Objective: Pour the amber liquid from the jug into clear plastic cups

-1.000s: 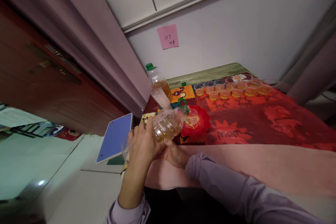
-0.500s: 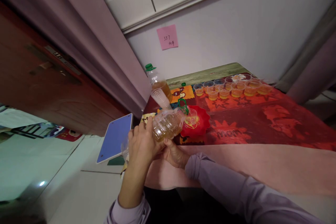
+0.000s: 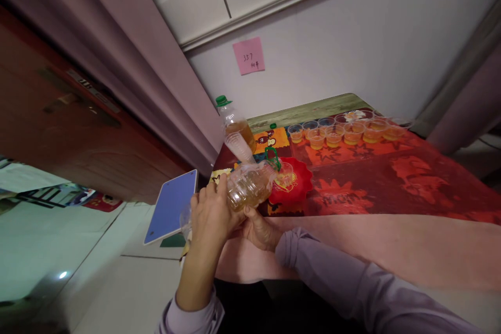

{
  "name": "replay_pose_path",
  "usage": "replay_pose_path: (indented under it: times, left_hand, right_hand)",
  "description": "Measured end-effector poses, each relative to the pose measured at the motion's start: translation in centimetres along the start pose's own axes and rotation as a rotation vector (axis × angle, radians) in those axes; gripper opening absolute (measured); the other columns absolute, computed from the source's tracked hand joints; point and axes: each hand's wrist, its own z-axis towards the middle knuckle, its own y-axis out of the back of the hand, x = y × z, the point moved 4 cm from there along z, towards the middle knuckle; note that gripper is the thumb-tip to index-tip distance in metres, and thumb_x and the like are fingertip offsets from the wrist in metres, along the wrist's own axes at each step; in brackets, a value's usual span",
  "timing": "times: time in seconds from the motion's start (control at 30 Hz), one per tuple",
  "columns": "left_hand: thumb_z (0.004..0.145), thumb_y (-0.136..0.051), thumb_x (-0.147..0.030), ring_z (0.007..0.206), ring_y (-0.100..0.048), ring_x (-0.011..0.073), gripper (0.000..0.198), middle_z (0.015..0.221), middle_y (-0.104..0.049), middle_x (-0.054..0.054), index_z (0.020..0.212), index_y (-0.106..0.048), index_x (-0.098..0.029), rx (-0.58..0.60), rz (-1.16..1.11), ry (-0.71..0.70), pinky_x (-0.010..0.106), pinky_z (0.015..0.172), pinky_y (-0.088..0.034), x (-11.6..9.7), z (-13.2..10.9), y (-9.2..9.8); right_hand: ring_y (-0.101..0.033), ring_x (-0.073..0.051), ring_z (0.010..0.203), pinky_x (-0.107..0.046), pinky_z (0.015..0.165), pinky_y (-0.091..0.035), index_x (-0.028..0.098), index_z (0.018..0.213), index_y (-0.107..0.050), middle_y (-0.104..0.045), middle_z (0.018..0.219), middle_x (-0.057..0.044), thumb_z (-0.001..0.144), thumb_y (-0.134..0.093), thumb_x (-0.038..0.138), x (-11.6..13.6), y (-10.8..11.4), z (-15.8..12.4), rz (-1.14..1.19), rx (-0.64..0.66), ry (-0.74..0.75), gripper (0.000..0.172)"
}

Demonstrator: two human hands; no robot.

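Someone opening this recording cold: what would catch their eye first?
Probably the bright red scalloped dish near mid-picture. Just left of it, the left hand and right hand hold a tilted, partly filled bottle. Farther back on the right stand clear cups in rows, several partly filled.

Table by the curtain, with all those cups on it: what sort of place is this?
Probably a room in a home, though a small shop or office is possible. The wooden door with its handle, the long curtain and the brightly patterned tablecloth suggest it.
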Motion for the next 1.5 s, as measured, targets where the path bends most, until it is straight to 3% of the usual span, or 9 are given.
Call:
replay_pose_path:
  times: [0.73, 1.13, 1.37, 1.5]
  left_hand:
    - [0.092, -0.072, -0.051, 0.128, -0.066, 0.0412, 0.085, 0.139, -0.07, 0.022, 0.165, -0.043, -0.016, -0.034, -0.017, -0.018, 0.05, 0.105, -0.046, 0.38, -0.07, -0.44]
    - [0.091, -0.074, -0.049, 0.131, -0.066, 0.0417, 0.088, 0.144, -0.068, 0.022, 0.166, -0.042, -0.016, -0.006, -0.014, -0.004, 0.05, 0.107, -0.046, 0.21, -0.13, -0.22]
    - [0.09, -0.075, -0.052, 0.128, -0.066, 0.0413, 0.089, 0.141, -0.069, 0.022, 0.165, -0.043, -0.016, -0.03, -0.011, -0.009, 0.049, 0.105, -0.045, 0.24, -0.12, -0.28]
    - [0.091, -0.073, -0.053, 0.128, -0.066, 0.0408, 0.087, 0.141, -0.069, 0.022, 0.165, -0.043, -0.017, -0.023, -0.012, -0.014, 0.049, 0.104, -0.045, 0.28, -0.11, -0.34]
  right_hand:
    - [-0.077, -0.032, 0.114, -0.059, 0.1, -0.062, 0.028, 0.143, -0.059, -0.078, 0.134, -0.011, 0.087, -0.079, 0.073, -0.15, -0.13, 0.06, 0.026, -0.032, -0.019, 0.075]
    - [-0.077, -0.028, 0.104, -0.056, 0.098, -0.063, 0.026, 0.142, -0.062, -0.08, 0.127, -0.009, 0.089, -0.077, 0.073, -0.12, 0.1, 0.01, -0.005, -0.01, -0.021, 0.072]
    - [-0.078, -0.03, 0.108, -0.055, 0.098, -0.063, 0.027, 0.15, -0.054, -0.081, 0.124, -0.01, 0.088, -0.077, 0.075, -0.02, -0.1, -0.04, 0.006, -0.017, -0.019, 0.082]
    - [-0.078, -0.03, 0.106, -0.056, 0.097, -0.063, 0.026, 0.148, -0.056, -0.081, 0.123, -0.01, 0.089, -0.075, 0.075, 0.0, -0.13, -0.02, -0.011, -0.021, -0.018, 0.078]
